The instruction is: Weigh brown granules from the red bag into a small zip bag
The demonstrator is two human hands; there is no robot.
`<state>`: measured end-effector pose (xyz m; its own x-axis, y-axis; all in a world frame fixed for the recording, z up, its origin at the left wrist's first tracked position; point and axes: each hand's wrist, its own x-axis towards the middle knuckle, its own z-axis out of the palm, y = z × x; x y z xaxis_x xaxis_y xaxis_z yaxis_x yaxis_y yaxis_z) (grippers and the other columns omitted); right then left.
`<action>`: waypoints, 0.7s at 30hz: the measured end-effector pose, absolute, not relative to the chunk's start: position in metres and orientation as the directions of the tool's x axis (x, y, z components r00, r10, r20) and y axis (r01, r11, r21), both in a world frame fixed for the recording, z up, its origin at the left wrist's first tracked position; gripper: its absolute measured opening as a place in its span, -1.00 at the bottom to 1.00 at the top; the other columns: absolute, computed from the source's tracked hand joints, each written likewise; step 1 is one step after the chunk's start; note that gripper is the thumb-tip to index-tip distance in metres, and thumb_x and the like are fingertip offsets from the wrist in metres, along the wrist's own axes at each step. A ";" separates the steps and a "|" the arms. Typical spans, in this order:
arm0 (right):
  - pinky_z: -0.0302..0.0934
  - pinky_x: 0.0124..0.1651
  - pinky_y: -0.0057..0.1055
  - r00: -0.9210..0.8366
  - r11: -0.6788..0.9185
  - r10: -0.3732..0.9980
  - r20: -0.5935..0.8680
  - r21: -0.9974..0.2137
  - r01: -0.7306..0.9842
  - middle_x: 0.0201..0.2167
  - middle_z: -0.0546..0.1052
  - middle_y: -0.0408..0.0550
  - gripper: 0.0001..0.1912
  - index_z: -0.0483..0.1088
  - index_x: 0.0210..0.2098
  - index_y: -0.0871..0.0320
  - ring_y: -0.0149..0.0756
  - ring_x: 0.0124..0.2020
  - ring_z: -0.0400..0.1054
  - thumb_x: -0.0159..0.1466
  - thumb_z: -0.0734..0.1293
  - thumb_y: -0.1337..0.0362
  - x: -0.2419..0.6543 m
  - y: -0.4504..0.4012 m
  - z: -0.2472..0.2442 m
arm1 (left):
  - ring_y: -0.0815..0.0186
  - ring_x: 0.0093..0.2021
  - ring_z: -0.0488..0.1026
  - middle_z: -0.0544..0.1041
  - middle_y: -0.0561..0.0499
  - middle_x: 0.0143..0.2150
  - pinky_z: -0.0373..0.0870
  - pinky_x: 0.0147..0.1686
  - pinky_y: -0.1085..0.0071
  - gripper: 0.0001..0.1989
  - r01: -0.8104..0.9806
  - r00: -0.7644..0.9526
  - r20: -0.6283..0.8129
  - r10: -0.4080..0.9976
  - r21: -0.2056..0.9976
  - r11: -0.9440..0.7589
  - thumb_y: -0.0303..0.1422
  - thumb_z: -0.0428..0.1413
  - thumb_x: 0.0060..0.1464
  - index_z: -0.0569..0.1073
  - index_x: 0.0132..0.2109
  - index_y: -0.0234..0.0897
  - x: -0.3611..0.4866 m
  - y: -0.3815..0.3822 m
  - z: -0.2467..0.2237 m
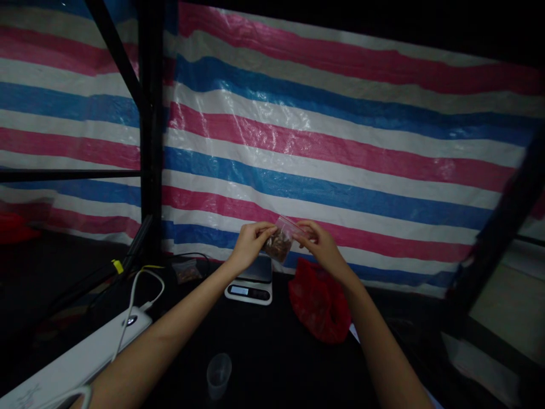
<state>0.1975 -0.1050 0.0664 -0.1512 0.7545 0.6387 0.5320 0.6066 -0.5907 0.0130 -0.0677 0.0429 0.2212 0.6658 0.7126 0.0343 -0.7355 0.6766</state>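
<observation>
A small clear zip bag (279, 243) with brown contents is held up between both hands, above the scale. My left hand (252, 243) pinches its left edge with thumb and fingers. My right hand (314, 240) has its fingers closed on the bag's upper right corner. Below the bag stands a white digital scale (249, 292) with a dark plate and a lit display. A crumpled red plastic bag (319, 301) lies to the right of the scale, under my right forearm.
A clear plastic cup (218, 375) stands near the front. Another small bag (187, 271) lies left of the scale. A white power strip (80, 358) with cables is at the left. Striped sheeting (319, 165) hangs behind, beside a dark post (151, 130).
</observation>
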 end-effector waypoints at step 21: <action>0.07 -0.62 -0.53 0.016 0.574 0.749 0.663 -0.660 0.485 -0.62 0.40 -0.10 -0.71 0.39 -0.51 0.22 -0.42 -0.61 0.23 0.08 0.29 0.08 0.201 -0.105 0.067 | 0.35 -0.41 0.44 0.53 0.01 -0.42 0.30 -0.41 0.52 -0.78 0.283 0.304 0.722 0.621 0.554 -0.783 -0.25 0.06 0.02 0.49 -0.34 -0.31 0.009 -0.066 0.042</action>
<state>0.2012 -0.1050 0.0674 0.0161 0.7486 0.6628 0.4848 0.5739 -0.6600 0.0091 -0.0663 0.0416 0.3037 0.6213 0.7223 0.2831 -0.7827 0.5542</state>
